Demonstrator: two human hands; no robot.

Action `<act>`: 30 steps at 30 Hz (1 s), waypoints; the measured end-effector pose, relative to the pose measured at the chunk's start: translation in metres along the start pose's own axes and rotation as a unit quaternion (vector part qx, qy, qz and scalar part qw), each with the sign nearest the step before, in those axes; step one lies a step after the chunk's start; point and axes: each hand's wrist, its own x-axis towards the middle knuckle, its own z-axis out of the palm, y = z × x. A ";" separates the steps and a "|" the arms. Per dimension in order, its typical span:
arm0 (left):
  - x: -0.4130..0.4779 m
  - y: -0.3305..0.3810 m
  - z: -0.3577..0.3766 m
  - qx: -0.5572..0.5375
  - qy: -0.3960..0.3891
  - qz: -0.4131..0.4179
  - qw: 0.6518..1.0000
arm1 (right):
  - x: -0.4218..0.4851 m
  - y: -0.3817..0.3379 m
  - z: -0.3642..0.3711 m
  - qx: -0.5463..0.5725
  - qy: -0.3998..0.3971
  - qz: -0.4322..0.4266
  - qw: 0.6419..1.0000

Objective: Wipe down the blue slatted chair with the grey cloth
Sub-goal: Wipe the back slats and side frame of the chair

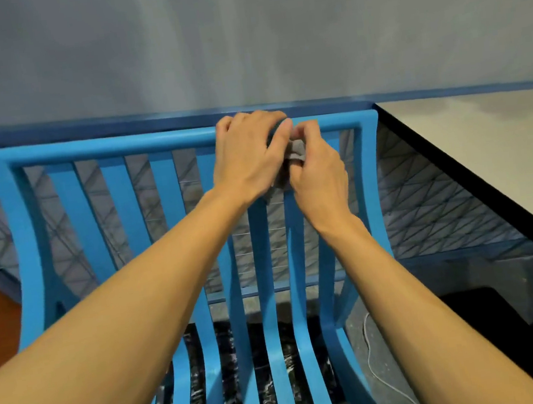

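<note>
Most of the grey cloth is hidden: only a small bunched fold shows between my two hands, just right of centre, and how far it runs under my palms I cannot tell. My left grip is curled over the top rail of the blue slatted chair, fingertips out of sight behind the rail, thumb closed against the cloth. My right grip sits touching it at 3 o'clock, fingers folded in and pinching the same fold against a slat just below the rail. My forearms cover parts of the middle slats. The chair fills the centre, its back facing me: the top rail runs from 9 to 3 o'clock, while the slats run lengthwise from 12 down to 6 o'clock, bending towards me into the seat. The seat's front and the legs are cut off at the lower edge. Through the gaps I see dark marbled floor, blurred. A pale desk with a black edge lies at 3 o'clock, touching the chair's corner or just beside it, and a thin white cable trails at 5 o'clock
</note>
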 end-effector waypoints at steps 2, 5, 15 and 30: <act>-0.001 -0.004 0.000 0.004 -0.005 0.009 1.000 | -0.011 0.009 0.008 0.003 -0.007 0.003 1.000; 0.000 -0.004 0.001 -0.009 0.008 0.002 1.000 | -0.012 0.016 0.004 0.005 -0.019 -0.016 1.000; 0.001 0.000 0.000 -0.032 0.006 -0.019 0.999 | -0.045 0.038 0.006 -0.048 -0.113 -0.005 0.992; -0.003 0.002 -0.005 0.052 -0.052 0.007 0.997 | -0.044 0.041 0.000 -0.060 -0.122 -0.003 0.991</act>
